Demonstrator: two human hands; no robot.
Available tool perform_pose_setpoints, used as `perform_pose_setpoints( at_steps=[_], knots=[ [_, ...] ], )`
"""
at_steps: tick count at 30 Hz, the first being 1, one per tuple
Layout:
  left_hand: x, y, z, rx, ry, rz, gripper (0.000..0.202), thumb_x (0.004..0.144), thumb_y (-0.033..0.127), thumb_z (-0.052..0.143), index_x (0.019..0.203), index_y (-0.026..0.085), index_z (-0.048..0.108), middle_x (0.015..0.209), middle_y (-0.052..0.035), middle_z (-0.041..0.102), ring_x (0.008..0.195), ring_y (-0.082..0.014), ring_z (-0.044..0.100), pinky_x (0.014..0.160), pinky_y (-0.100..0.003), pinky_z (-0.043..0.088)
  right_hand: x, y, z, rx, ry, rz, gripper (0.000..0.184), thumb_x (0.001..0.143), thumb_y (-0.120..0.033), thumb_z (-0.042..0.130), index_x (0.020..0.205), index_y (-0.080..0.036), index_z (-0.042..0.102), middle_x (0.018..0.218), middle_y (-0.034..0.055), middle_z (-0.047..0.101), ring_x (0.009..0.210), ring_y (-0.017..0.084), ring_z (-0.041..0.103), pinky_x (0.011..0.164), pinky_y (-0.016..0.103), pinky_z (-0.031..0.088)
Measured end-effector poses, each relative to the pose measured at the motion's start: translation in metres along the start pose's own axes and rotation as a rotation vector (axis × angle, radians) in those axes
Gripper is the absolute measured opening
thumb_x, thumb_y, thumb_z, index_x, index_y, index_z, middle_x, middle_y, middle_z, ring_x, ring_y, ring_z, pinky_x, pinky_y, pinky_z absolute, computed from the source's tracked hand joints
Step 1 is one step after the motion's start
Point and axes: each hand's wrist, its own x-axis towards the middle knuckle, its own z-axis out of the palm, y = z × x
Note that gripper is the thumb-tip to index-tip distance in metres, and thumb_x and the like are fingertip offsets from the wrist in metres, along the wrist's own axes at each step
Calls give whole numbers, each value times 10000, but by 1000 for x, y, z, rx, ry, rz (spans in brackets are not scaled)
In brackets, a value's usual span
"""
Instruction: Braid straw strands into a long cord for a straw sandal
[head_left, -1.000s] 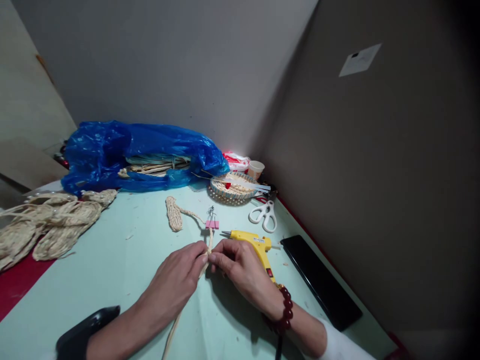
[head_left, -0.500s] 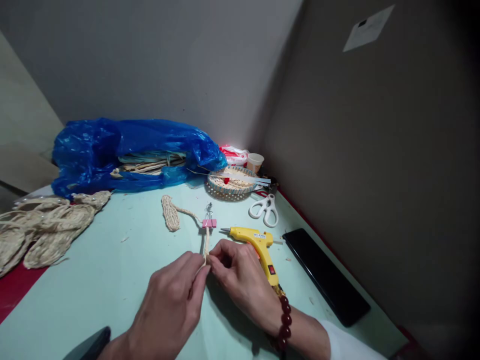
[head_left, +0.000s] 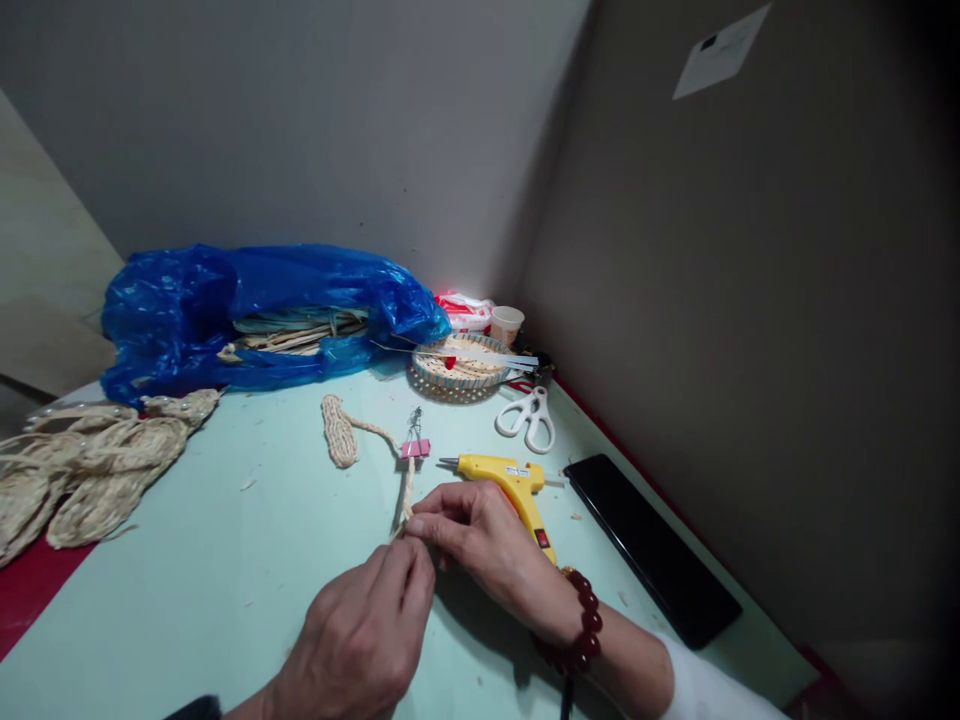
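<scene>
A pale braided straw cord runs from under a pink binder clip down toward my fingers. Pinched around its near end is my right hand, thumb against forefinger, with a dark red bead bracelet on the wrist. My left hand is closed just below, its fingers curled on the loose strands, which they mostly hide. Beyond the clip, the cord leads left to a small woven straw sole-shaped piece. A yellow glue gun lies just past my right hand, partly covered by it.
Woven straw sandals lie at the left. At the back sits a blue plastic bag of straw, near a round basket and a paper cup. White scissors and a black phone-like slab are at the right.
My left hand has moved down and slightly right, turning so its knuckles face up below my right hand. My right hand still pinches the cord; the view has shifted slightly.
</scene>
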Motion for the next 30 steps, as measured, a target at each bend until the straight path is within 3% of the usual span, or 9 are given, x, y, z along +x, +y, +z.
perform_pose_setpoints(
  at_steps=[5,10,13,15,17,19,23,25,30],
  knots=[
    [-1,1,-6,-202,-66,-93,188,857,95,502,1023,87,590,769,-90,671,649,-197,639,554,-298,494,1,1,0,39,55,59,75,734,-204,632,713,-132,639,620,-17,589,559,89,492,529,188,352],
    [14,-21,-11,-654,-89,-642,165,917,256,450,919,197,604,852,-36,603,775,-168,598,707,-292,468,-3,-7,-4,75,31,66,86,759,-203,597,709,-142,630,643,-8,633,523,72,446,485,179,294],
    [22,-36,-4,-1036,-346,-952,256,882,416,466,938,194,579,806,-12,613,633,-140,556,588,-265,449,-5,-9,-7,108,-4,57,99,778,-198,569,724,-140,629,648,-3,639,515,69,427,483,181,279],
    [25,-41,3,-1374,-560,-1031,326,835,479,507,923,170,555,689,16,588,465,-89,423,431,-216,332,-4,-6,-7,71,-3,46,101,784,-212,568,747,-140,628,627,-9,619,517,75,420,486,188,277],
    [26,-44,7,-1556,-646,-1067,317,798,459,569,874,152,549,621,42,548,426,-54,309,406,-192,211,-3,-3,-7,6,-2,15,115,796,-236,569,772,-138,625,645,-5,612,542,85,440,502,196,296],
    [27,-45,8,-1584,-623,-1074,252,788,388,604,834,144,566,604,53,525,455,-49,313,432,-187,188,-4,-1,-6,-77,3,-30,130,812,-250,560,782,-139,620,679,5,615,585,101,482,533,206,327],
    [26,-45,6,-1555,-555,-992,173,777,315,597,797,143,586,596,50,519,544,-82,457,522,-197,347,-9,-3,-4,-312,47,-83,141,858,-242,517,808,-159,619,707,12,622,653,133,530,592,232,361],
    [25,-42,6,-1592,-564,-1030,198,783,350,577,816,156,557,569,59,502,481,-85,475,478,-207,375,-13,-6,-2,-430,78,-96,133,873,-233,506,821,-175,613,718,8,619,676,143,529,611,242,365],
    [21,-31,15,-1719,-511,-1283,289,740,444,606,784,180,498,520,115,399,360,-2,194,353,-141,151,-19,-1,-1,-579,93,-102,133,907,-258,468,853,-210,579,801,16,637,811,186,558,680,269,387]
  ],
)
